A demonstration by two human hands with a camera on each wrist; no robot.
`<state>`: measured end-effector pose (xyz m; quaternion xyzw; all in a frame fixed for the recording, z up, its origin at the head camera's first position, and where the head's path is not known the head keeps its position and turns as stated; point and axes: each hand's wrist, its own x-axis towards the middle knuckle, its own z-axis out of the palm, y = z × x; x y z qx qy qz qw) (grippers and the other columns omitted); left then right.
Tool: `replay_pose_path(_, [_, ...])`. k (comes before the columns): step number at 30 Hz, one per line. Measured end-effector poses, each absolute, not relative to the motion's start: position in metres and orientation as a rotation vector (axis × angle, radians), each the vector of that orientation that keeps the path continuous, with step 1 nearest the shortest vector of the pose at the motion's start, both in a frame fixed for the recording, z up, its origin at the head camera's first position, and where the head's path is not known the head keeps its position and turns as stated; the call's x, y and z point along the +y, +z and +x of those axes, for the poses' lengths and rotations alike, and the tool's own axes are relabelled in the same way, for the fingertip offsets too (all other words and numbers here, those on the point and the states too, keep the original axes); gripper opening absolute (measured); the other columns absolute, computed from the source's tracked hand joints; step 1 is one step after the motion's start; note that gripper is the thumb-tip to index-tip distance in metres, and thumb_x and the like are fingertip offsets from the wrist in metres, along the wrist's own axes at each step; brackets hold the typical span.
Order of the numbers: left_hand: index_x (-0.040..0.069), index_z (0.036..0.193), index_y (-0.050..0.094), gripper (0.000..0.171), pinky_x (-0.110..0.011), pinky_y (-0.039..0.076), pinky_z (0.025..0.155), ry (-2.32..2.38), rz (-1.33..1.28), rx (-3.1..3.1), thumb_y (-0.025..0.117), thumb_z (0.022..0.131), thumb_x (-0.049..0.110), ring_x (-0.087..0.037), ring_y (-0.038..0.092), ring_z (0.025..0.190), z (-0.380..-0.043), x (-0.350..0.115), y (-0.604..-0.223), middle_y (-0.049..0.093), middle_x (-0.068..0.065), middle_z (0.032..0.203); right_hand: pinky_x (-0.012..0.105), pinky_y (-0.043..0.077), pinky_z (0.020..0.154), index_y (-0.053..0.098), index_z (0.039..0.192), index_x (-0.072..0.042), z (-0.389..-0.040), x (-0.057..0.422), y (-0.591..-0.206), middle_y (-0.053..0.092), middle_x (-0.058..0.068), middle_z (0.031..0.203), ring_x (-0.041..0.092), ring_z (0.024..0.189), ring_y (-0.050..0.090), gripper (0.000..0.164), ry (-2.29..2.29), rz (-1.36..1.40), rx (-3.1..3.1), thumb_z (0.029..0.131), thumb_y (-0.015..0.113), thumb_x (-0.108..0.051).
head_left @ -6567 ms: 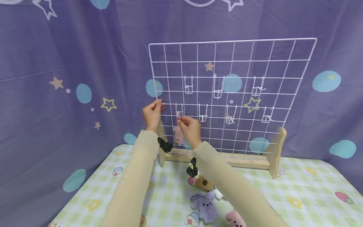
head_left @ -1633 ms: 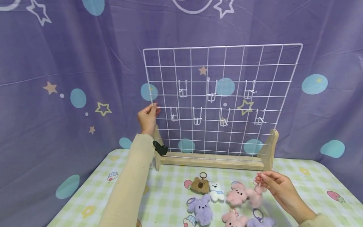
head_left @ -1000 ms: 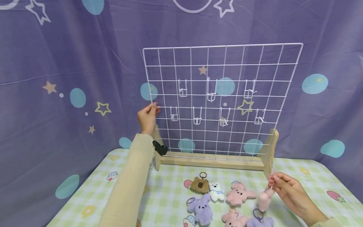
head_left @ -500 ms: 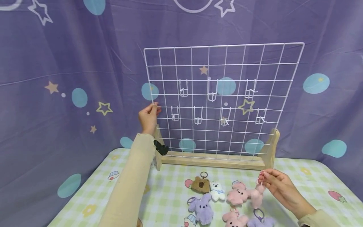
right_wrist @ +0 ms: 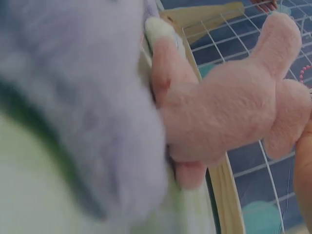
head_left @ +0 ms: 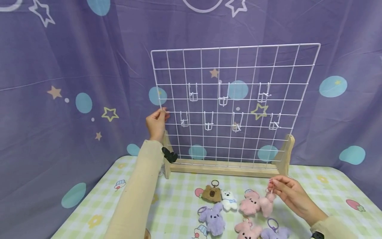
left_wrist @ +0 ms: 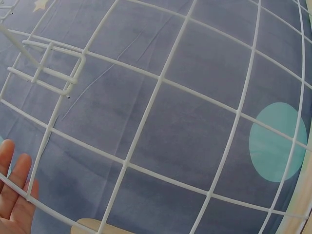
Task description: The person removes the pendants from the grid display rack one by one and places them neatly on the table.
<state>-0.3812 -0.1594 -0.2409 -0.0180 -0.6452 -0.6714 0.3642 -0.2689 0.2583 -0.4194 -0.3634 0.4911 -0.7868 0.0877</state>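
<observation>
My left hand [head_left: 156,124] grips the left edge of the white wire grid [head_left: 235,47]; in the left wrist view its fingers [left_wrist: 19,171] reach behind the wire. My right hand [head_left: 295,196] pinches the pink bead chain [head_left: 271,185] of a pink plush keychain [head_left: 266,204]. That plush hangs low over the table, overlapping another pink plush keychain [head_left: 250,203] lying there. In the right wrist view the held plush [right_wrist: 229,105] shows its back, with a blurred purple plush [right_wrist: 97,97] close to the camera.
White hooks [head_left: 193,97] hang in two rows on the grid, which stands in a wooden base [head_left: 223,168]. On the checked tablecloth [head_left: 179,199] lie brown [head_left: 212,194], white [head_left: 229,200], purple [head_left: 213,219] and pink [head_left: 247,230] plush keychains. A purple curtain is behind.
The pink plush, earlier at the lower left hook, is now off the grid, low at the right in my right hand. That hand swung right, then back left. My left hand keeps its grip.
</observation>
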Motion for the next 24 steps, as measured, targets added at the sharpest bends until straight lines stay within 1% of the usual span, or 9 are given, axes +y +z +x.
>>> replay_pose_path(3, [-0.008,0.105,0.068,0.022,-0.027,0.057,0.074,-1.736,-0.041,-1.661,0.055,0.093,0.005,-0.028,0.069,0.083,-0.381,-0.159,-0.241,0.065,-0.03,0.099,0.024,0.051,0.088,0.061,0.113,-0.004,-0.265,0.27,-0.423,0.065,0.003,0.107,0.014,0.099,0.062,0.043,-2.365,-1.042,1.409,0.1,0.022,0.007])
replay_pose_path(6, [-0.008,0.106,0.068,0.022,-0.028,0.057,0.074,-1.746,-0.039,-1.663,0.055,0.093,0.005,-0.029,0.069,0.084,-0.381,-0.159,-0.241,0.065,-0.03,0.099,0.026,0.051,0.09,0.06,0.115,-0.001,-0.262,0.281,-0.429,0.065,0.006,0.108,0.017,0.1,0.062,0.045,-2.396,-1.042,1.322,0.1,0.019,0.008])
replay_pose_path(13, [-0.006,0.106,0.069,0.022,-0.025,0.057,0.075,-1.759,-0.017,-1.655,0.056,0.093,0.006,-0.018,0.069,0.076,-0.381,-0.161,-0.24,0.067,-0.026,0.099,0.026,0.05,0.092,0.058,0.117,0.003,-0.262,0.298,-0.439,0.065,0.009,0.11,0.018,0.102,0.062,0.046,-2.432,-1.085,1.265,0.099,0.017,0.009])
replay_pose_path(17, [-0.007,0.107,0.068,0.022,-0.026,0.057,0.076,-1.767,-0.018,-1.653,0.056,0.092,0.005,-0.021,0.069,0.079,-0.38,-0.161,-0.24,0.066,-0.028,0.1,0.027,0.05,0.091,0.058,0.116,0.004,-0.265,0.302,-0.443,0.065,0.01,0.11,0.018,0.101,0.062,0.045,-2.44,-1.078,1.262,0.099,0.016,0.01])
replay_pose_path(24, [-0.008,0.108,0.067,0.023,-0.02,0.055,0.069,-1.766,-0.013,-1.66,0.056,0.093,0.005,-0.026,0.069,0.082,-0.376,-0.158,-0.238,0.065,-0.03,0.101,0.025,0.052,0.089,0.063,0.113,-0.003,-0.268,0.302,-0.444,0.067,0.006,0.107,0.013,0.099,0.063,0.042,-2.415,-0.941,1.408,0.1,0.023,0.007])
